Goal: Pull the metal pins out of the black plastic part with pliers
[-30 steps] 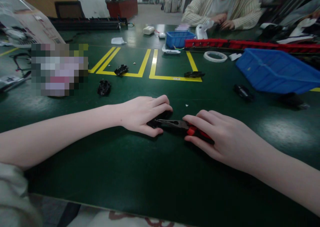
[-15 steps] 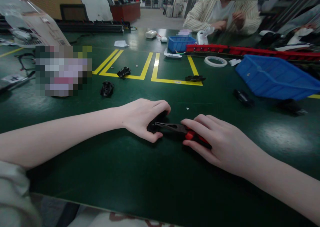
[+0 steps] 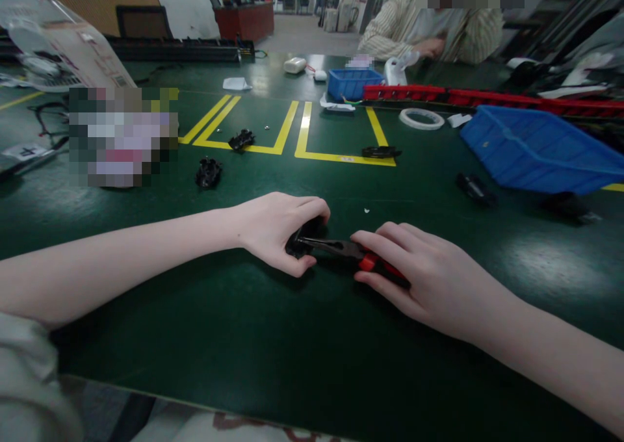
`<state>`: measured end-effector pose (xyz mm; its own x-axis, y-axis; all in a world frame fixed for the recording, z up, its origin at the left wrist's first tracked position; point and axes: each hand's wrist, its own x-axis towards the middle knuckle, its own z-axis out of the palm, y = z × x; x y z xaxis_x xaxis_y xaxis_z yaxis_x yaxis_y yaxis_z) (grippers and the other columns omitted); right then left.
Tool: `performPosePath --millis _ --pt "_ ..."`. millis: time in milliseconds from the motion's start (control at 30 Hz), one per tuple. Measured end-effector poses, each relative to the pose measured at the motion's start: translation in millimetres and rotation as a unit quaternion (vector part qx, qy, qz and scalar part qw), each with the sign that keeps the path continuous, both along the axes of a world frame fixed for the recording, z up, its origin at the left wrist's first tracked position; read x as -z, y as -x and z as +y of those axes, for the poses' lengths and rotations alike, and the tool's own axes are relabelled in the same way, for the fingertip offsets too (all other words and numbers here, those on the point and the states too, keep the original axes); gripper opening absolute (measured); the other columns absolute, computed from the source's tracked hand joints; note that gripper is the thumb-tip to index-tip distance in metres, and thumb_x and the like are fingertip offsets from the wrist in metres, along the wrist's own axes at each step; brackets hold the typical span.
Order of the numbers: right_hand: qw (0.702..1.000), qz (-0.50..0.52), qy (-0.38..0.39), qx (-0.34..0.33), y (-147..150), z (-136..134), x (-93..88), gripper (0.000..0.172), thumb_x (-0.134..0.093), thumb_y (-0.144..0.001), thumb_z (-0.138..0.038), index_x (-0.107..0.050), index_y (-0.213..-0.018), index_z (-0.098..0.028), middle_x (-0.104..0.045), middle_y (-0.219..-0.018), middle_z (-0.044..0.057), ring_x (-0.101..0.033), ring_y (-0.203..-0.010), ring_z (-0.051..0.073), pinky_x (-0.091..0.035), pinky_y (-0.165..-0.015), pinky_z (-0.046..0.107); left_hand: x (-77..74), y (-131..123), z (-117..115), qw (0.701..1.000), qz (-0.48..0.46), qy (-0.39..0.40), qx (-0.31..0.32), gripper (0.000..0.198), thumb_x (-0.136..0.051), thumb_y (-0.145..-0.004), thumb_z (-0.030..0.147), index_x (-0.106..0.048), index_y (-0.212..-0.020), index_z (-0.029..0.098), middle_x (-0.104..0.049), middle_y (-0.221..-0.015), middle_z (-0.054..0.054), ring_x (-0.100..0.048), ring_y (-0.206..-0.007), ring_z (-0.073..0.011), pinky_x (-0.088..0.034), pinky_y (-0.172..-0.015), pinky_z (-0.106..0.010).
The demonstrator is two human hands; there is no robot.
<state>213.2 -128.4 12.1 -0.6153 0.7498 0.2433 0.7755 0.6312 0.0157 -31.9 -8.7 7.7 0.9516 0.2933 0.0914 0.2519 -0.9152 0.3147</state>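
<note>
My left hand (image 3: 283, 227) curls around a small black plastic part (image 3: 298, 242) low over the green table, thumb on the near side and fingers on the far side. Much of that part is hidden by the hand. In my right hand (image 3: 414, 266) are long-nose pliers (image 3: 368, 260) with red and black handles. Their dark jaws point left and their tips touch the black part; whether they grip it I cannot make out. A tiny white scrap (image 3: 366, 210) lies just beyond the pliers.
Further off on the green table (image 3: 234, 344) lie black parts (image 3: 208, 172), a tape roll (image 3: 422, 119) and yellow tape lines (image 3: 341, 159). At the right stands a big blue bin (image 3: 536, 149), with a small blue bin (image 3: 353, 84) behind. Across the table sits a person in a striped sleeve (image 3: 390, 32).
Both hands, the black part and the pliers stay almost in place, with a very slight shift left. The person across has lowered one hand.
</note>
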Motion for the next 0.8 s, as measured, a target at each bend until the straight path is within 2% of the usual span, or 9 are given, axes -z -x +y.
performPosePath --millis 633,800 --pt "1.000 -0.008 0.014 -0.003 -1.4 2.3 -2.5 0.042 -0.041 -0.100 -0.040 -0.061 -0.123 -0.011 -0.066 -0.097 0.014 -0.063 -0.077 0.023 -0.052 -0.063 0.035 -0.3 -0.6 0.6 1.000 -0.007 0.013 -0.004 0.047 -0.063 -0.074 0.045 -0.051 -0.110 0.017 -0.065 -0.100 -0.007 -0.063 -0.076 -0.0197 -0.046 -0.063 -0.027" --pt "1.000 -0.018 -0.004 -0.006 -2.4 0.8 -5.1 0.041 -0.042 -0.100 -0.040 -0.061 -0.122 -0.011 -0.066 -0.095 0.014 -0.063 -0.076 0.024 -0.052 -0.062 0.035 -0.3 -1.1 -0.4 1.000 -0.008 0.015 -0.008 0.048 -0.063 -0.074 0.045 -0.052 -0.111 0.016 -0.065 -0.100 -0.006 -0.063 -0.076 -0.0197 -0.047 -0.065 -0.028"
